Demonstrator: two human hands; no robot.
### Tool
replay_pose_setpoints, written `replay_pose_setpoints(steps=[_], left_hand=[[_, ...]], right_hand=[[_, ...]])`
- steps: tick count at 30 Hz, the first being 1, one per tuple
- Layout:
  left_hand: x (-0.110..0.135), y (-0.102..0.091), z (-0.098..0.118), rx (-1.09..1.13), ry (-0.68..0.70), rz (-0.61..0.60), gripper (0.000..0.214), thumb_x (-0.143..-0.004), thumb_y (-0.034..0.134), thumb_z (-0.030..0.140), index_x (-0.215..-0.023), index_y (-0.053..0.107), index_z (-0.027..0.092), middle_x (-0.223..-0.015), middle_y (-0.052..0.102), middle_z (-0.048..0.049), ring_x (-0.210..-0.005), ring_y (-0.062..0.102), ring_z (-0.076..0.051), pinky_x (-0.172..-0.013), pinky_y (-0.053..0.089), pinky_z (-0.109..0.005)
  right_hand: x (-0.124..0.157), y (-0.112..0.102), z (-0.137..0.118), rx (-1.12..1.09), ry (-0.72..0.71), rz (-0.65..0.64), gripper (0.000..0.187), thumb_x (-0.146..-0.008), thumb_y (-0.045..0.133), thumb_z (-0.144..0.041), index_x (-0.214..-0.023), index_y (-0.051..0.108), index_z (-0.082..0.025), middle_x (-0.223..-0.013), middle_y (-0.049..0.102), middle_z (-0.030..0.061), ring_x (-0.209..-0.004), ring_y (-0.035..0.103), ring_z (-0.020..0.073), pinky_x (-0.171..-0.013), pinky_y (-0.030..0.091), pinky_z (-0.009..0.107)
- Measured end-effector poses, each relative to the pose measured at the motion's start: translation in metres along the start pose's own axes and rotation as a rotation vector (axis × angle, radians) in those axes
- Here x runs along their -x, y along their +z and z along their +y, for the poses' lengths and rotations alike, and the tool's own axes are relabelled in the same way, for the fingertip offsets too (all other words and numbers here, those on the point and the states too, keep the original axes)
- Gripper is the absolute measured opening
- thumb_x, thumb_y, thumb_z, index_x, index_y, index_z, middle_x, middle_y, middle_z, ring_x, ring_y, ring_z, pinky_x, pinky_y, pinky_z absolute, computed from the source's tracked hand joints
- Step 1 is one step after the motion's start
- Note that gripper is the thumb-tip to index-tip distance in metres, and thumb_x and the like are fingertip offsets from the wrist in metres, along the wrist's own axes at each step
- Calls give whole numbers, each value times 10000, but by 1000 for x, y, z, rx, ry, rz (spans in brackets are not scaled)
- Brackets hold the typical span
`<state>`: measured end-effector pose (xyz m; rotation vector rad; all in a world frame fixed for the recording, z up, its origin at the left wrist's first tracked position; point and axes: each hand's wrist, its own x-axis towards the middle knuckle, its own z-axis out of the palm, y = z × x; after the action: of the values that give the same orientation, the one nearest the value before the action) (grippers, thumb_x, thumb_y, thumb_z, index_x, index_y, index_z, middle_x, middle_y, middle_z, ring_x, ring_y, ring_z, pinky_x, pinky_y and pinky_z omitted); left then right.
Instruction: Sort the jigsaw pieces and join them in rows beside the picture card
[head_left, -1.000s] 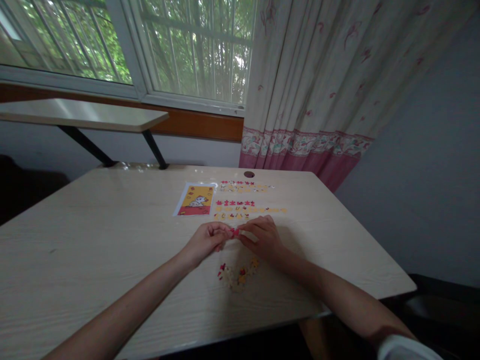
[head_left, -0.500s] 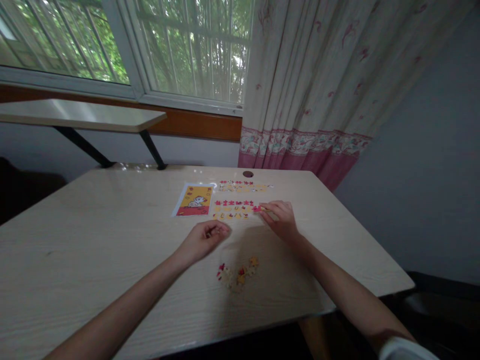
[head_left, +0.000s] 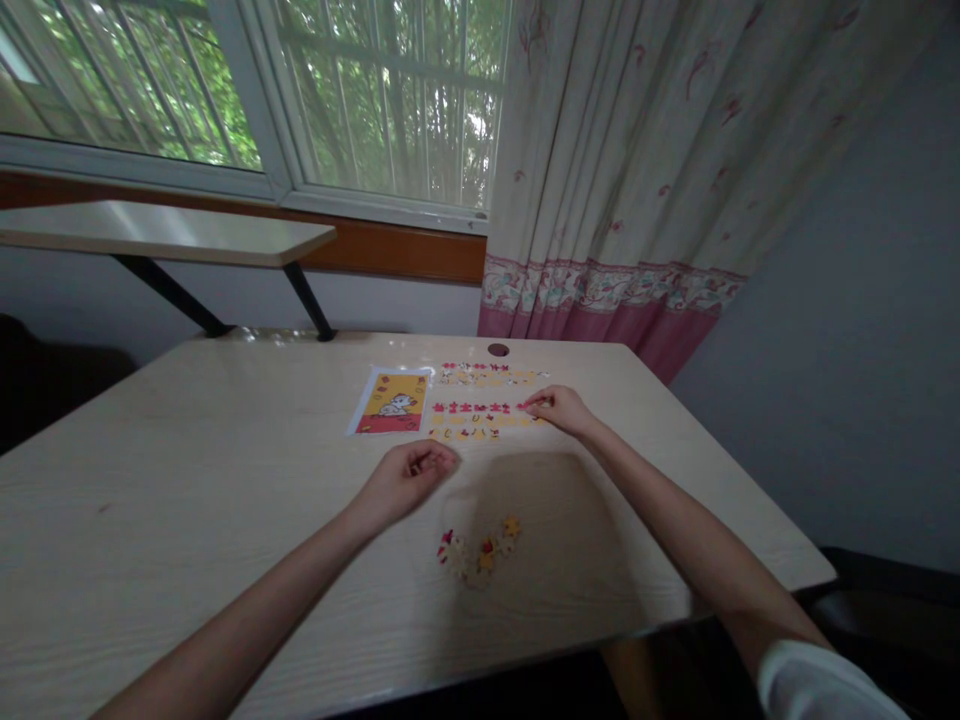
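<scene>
Between the thumb and fingertips of my right hand (head_left: 559, 408) is a red jigsaw puzzle piece (head_left: 523, 406), low at the right end of a row of red puzzle pieces (head_left: 480, 408). Below that row lie rows of yellow puzzle pieces (head_left: 461, 434). My left hand (head_left: 412, 472) rests on the table just in front of these rows, its fingers curled closed; whatever they may hold is hidden. A loose cluster of mixed puzzle pieces (head_left: 486, 560) lies nearer me. Left of the rows is a picture sheet (head_left: 391, 402) with a white cartoon animal on yellow and red.
More puzzle pieces (head_left: 487, 378) lie in rows farther back, near a round cable hole (head_left: 498, 350) in the wooden table (head_left: 247, 480). A raised shelf (head_left: 165, 230) on black legs stands at the back left. Behind are a window and a curtain (head_left: 607, 200).
My right hand has shifted slightly right and away from me, bringing the red piece to the end of the red row. My left hand has stayed in place.
</scene>
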<state>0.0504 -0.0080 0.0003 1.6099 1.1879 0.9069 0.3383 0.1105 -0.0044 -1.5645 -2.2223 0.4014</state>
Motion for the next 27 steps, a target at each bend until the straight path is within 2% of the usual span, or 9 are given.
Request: replay_pose_setpoints(steps=[3,9,18,20,24,27], left_hand=[[1,0,3,4,-3,10,259,-716,604,376,-778,638,126,-689,622,-33,-583,492,-111,-518,356,-222],[0,0,1,19,8,5,248,-715,607,369,-783,631,133,-720,632,-37,-603,504,-113,-538,365,-224],[-1,0,0,44,11,-1,253,-684,622,388,-736,628,140,-680,624,-31,-586,499,-115,-538,358,-229],[-2,0,1,43,8,3,254,-681,622,389,-731,627,140,-677,624,-32,-588,500,-117,-540,358,-232],[-2,1,0,32,7,7,248,-683,618,392,-731,624,149,-657,617,-22,-571,488,-112,-519,344,-227],[-2,0,0,18,0,6,254,-692,612,397,-741,623,148,-647,609,-15,-556,473,-104,-510,338,-222]], right_hand=[[-4,1,0,-5,15,1,280,-701,653,-396,-920,710,-230,-873,692,41,-705,580,151,-604,377,238],[-9,8,-4,-33,-49,43,163,-736,625,-307,-809,718,-195,-799,691,40,-685,569,135,-609,372,228],[-8,12,-4,-13,-61,41,148,-731,628,-325,-784,705,-210,-795,683,22,-678,563,131,-610,364,231],[-9,11,-5,9,-78,54,148,-728,633,-332,-781,705,-214,-811,678,26,-719,566,142,-655,379,245],[-11,11,-11,51,-126,159,143,-737,633,-334,-767,702,-211,-877,662,40,-858,560,170,-800,378,290],[-14,12,-21,60,-143,174,140,-744,632,-330,-780,704,-215,-902,650,43,-894,550,177,-832,372,304]])
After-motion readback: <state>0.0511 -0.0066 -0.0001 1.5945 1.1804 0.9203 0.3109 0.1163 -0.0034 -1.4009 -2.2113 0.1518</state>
